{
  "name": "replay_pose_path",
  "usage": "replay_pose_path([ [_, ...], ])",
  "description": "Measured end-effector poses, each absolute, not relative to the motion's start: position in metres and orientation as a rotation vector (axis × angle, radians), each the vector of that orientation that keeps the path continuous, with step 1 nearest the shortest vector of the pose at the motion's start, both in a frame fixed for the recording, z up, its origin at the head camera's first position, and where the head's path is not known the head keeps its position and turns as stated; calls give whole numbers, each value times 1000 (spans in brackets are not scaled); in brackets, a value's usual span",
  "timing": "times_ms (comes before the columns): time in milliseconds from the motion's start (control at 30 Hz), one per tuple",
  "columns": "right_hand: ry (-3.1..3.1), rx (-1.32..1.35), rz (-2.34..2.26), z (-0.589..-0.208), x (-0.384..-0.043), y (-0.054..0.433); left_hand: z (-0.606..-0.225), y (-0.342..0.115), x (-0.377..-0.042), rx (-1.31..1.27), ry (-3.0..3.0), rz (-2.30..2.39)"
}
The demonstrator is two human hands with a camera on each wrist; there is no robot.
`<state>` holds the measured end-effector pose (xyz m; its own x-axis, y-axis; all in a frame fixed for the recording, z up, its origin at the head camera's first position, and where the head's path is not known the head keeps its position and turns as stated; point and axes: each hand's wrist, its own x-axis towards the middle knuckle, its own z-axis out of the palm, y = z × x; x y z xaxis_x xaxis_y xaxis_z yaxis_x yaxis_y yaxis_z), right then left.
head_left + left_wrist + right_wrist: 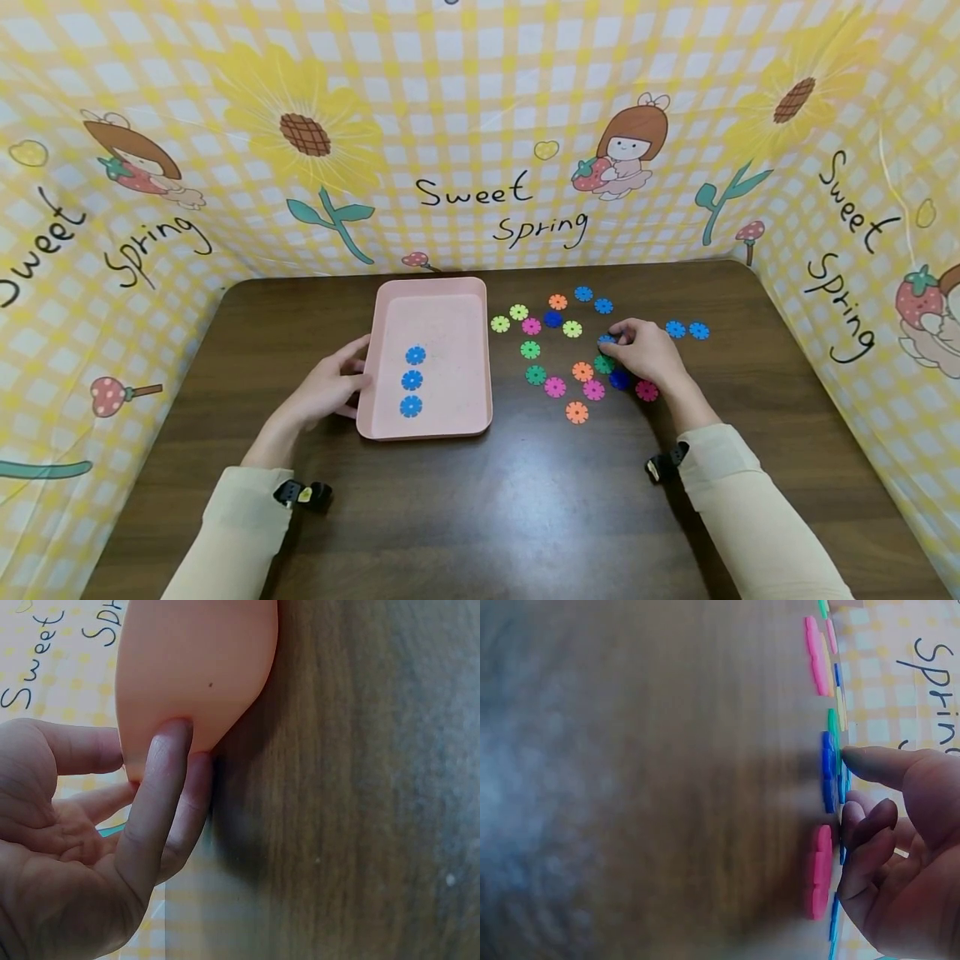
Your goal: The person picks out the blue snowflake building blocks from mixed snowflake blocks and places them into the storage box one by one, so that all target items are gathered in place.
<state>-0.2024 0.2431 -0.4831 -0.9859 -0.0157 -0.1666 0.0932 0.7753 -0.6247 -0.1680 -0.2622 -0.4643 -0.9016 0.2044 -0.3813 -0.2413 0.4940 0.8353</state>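
A shallow pink tray [450, 421] lies on the dark wooden table, with three blue snowflake discs [412, 380] in a column on its floor. My left hand [327, 387] holds the tray at its left side, fingers against the outer wall [210, 656]. Right of the tray, my right hand [643, 351] pinches a blue snowflake disc [606, 341], partly hidden by its fingertips. Just beneath that hand lie a green disc [603, 364], a dark blue disc [828, 772] and a pink disc [820, 871].
Several loose discs spread between tray and right hand, including an orange one [577, 412], a yellow-green one [500, 324] and a magenta one [555, 387]. Two blue discs [687, 331] lie farther right. A yellow checked cloth [480, 125] walls the table's back and sides.
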Motion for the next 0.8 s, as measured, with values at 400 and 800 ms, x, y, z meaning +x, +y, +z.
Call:
replay_pose_path([
  [400,2784,58,-909,-478,-204,239,-463,-263,-168,-28,2312,1385],
  [800,2848,-18,-853,-477,-203,236,-463,-264,-168,-20,2312,1380],
])
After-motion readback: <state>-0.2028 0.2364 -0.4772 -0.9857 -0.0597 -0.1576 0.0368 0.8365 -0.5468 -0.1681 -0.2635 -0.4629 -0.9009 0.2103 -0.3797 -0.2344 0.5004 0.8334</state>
